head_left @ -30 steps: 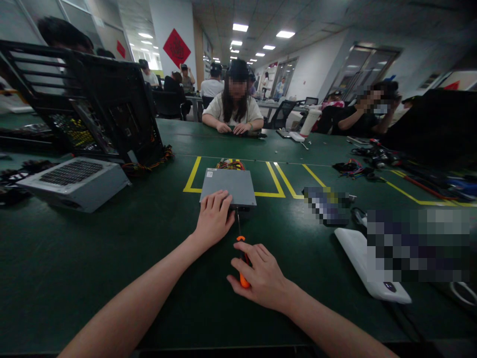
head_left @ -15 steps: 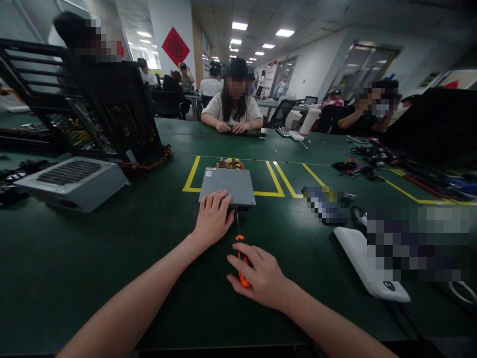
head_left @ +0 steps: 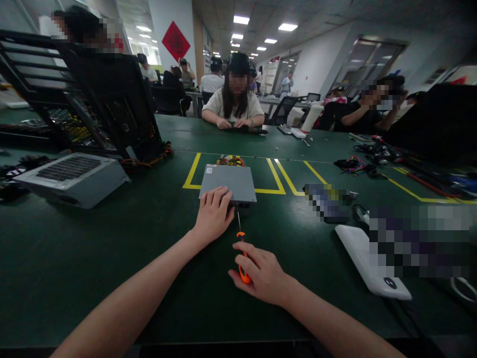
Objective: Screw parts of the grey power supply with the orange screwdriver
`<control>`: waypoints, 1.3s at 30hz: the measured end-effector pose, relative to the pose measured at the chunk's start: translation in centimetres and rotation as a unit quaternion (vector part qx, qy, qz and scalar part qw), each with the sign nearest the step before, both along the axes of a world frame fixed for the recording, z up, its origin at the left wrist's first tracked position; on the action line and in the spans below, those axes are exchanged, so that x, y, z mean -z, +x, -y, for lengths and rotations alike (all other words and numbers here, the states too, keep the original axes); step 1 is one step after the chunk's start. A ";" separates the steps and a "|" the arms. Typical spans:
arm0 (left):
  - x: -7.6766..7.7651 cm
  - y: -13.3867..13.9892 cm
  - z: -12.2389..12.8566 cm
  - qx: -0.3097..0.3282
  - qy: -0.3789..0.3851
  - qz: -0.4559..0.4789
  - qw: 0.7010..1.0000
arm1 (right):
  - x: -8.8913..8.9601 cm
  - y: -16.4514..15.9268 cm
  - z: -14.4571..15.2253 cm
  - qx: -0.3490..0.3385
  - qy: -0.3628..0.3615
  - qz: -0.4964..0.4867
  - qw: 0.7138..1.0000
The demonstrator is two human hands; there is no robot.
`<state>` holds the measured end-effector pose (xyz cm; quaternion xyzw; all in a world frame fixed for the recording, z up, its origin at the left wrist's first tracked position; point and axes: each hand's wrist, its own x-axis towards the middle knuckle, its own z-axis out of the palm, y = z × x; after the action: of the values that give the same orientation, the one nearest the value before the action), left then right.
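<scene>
A grey metal computer power supply [head_left: 234, 178] lies flat on the green table in front of me, its bundle of coloured cables [head_left: 230, 160] at the far side. My left hand [head_left: 213, 216] grips its near left corner, fingers on top and thumb down by the front face. An orange and black screwdriver [head_left: 244, 273] points away from me, its thin shaft reaching the near face of the power supply. Around its handle are the fingers of my right hand [head_left: 263, 273]. The exact spot the tip touches is hidden under the edge.
Another power supply [head_left: 74, 176] and a black computer case [head_left: 108, 104] stand at left. Yellow tape [head_left: 270, 191] marks the table. To the right lie a white power bank [head_left: 372, 263] and loose cables [head_left: 354, 166]. A person [head_left: 234, 99] sits opposite.
My right fingers have closed in and shifted round the screwdriver handle, which has turned a little. The left hand and power supply stay together in place. The view has tilted slightly.
</scene>
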<state>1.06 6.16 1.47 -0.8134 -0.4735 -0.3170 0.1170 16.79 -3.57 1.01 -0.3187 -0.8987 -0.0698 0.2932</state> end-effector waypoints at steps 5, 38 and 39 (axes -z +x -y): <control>0.2 -0.2 -0.2 0.007 0.005 0.006 1.000 | -0.4 0.3 -0.3 -0.014 0.002 0.029 0.999; 1.0 0.0 -0.7 0.012 0.039 0.019 0.999 | -0.6 0.0 0.2 -0.028 -0.048 -0.011 0.998; 1.0 0.0 -0.6 0.012 0.039 0.017 0.999 | -0.5 0.0 0.3 -0.027 -0.048 -0.009 0.998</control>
<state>1.01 6.79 0.51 -0.8083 -0.4532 -0.3502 0.1367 16.78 -3.85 1.55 -0.3082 -0.9066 -0.0155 0.2878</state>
